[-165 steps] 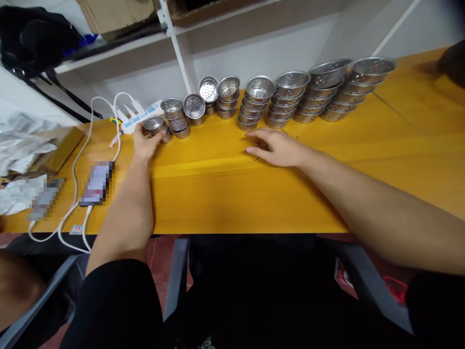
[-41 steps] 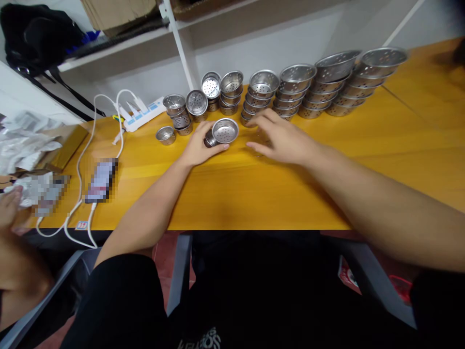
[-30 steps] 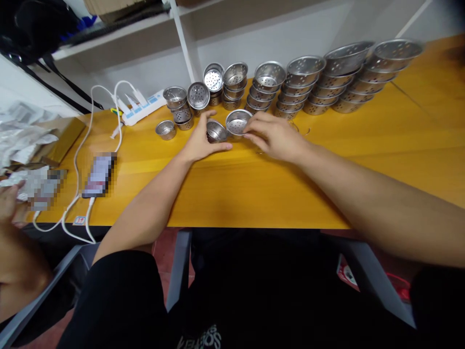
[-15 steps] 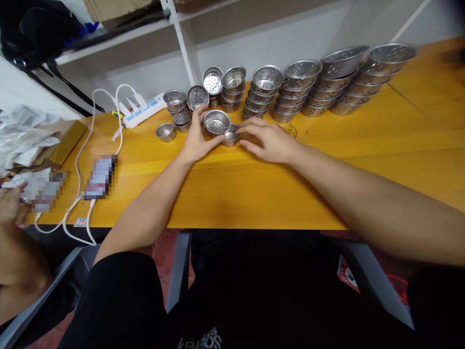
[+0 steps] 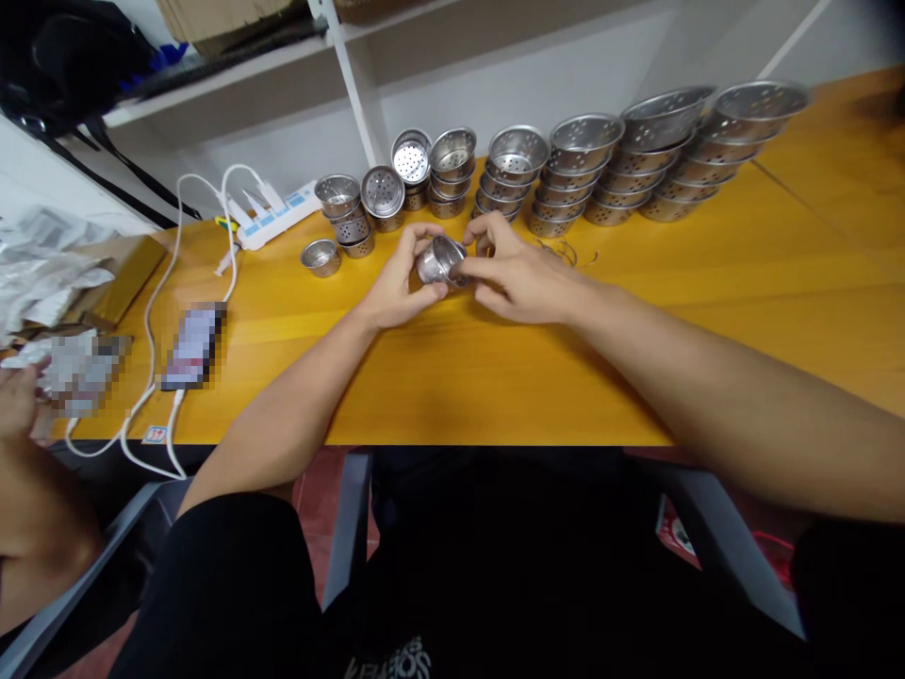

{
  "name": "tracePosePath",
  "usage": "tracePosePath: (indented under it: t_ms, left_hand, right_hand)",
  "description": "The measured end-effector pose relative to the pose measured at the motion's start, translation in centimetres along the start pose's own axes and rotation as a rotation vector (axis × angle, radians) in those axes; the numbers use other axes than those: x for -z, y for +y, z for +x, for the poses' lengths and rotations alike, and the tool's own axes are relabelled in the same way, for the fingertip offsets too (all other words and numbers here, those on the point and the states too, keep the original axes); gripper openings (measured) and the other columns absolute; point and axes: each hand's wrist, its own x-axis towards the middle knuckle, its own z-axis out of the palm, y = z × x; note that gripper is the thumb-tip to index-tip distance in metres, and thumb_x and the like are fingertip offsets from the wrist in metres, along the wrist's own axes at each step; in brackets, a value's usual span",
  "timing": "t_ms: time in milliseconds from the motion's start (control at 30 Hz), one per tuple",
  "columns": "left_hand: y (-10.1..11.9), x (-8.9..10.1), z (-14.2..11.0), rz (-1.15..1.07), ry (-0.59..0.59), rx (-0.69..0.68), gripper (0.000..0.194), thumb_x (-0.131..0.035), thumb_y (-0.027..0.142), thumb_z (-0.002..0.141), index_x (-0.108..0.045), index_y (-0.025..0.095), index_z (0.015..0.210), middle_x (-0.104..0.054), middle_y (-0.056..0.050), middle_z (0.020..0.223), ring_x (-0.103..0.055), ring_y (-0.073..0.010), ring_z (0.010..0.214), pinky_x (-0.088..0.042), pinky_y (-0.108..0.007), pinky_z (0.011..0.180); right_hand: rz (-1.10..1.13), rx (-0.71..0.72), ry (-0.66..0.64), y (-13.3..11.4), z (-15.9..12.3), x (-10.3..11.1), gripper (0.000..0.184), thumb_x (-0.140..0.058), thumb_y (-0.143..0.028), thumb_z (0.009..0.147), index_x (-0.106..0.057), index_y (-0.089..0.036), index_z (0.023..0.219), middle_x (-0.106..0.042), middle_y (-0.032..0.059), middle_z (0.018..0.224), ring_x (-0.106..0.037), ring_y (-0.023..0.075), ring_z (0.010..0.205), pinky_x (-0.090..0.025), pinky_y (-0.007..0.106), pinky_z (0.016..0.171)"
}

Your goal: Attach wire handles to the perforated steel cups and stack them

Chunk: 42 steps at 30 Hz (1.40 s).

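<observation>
Between my two hands a small perforated metal cup [image 5: 430, 264] is tipped toward the right, just above the table. My left hand [image 5: 396, 288] grips its left side with thumb and fingers. My right hand [image 5: 527, 273] has its curled fingers at the cup's open side. A second metal rim shows there, but whether that cup sits inside the first is partly hidden by my fingers. A lone small cup [image 5: 320, 257] stands to the left of my hands. Behind it is a short stack of perforated cups [image 5: 352, 226], with another tilted cup [image 5: 383, 191] beside it.
Several stacks of larger perforated cups [image 5: 558, 198] line the back, growing wider to the right. Thin wire-like loops [image 5: 562, 253] lie before them. A power strip [image 5: 279, 217], a charging phone [image 5: 192, 347] and white cables occupy the left. Another person's hand [image 5: 18, 401] is at far left.
The upright cup in my left hand has been tipped over to the right, meeting the second cup. My right hand has moved slightly left, its fingers now at the rims.
</observation>
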Motion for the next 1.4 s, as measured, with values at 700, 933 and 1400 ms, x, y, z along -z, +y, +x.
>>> tracePosePath:
  t_ms: [700, 933, 1400]
  left_hand:
    - [3.4, 1.1, 0.3, 0.074, -0.04, 0.007, 0.107, -0.081, 0.112, 0.095, -0.074, 0.025, 0.158, -0.09, -0.02, 0.16, -0.089, -0.0422, 0.143, -0.073, -0.059, 0.126]
    - [2.4, 2.1, 0.0, 0.095, -0.026, 0.044, 0.107, -0.077, 0.119, 0.091, -0.077, 0.029, 0.149, -0.093, -0.014, 0.143, -0.09, -0.0405, 0.128, -0.075, -0.063, 0.12]
    - [-4.6, 1.5, -0.4, 0.094, 0.216, 0.184, 0.13, -0.076, 0.114, 0.1, -0.037, 0.038, 0.198, -0.055, -0.024, 0.2, -0.066, -0.0474, 0.183, -0.057, -0.074, 0.152]
  right_hand:
    - [0.255, 0.064, 0.138, 0.2, -0.1, 0.5, 0.043, -0.084, -0.07, 0.119, -0.086, -0.029, 0.106, -0.083, 0.0158, 0.145, -0.081, 0.0447, 0.136, -0.069, 0.068, 0.123]
    - [0.309, 0.01, -0.011, -0.5, -0.6, 2.1, 0.045, -0.087, -0.078, 0.116, -0.089, -0.034, 0.107, -0.086, 0.0125, 0.145, -0.084, 0.0452, 0.141, -0.069, 0.071, 0.128]
    - [-0.076, -0.135, -0.163, 8.0, -3.6, 2.8, 0.06, -0.073, -0.089, 0.114, -0.092, -0.032, 0.112, -0.087, 0.0162, 0.122, -0.085, 0.0444, 0.112, -0.073, 0.072, 0.11]
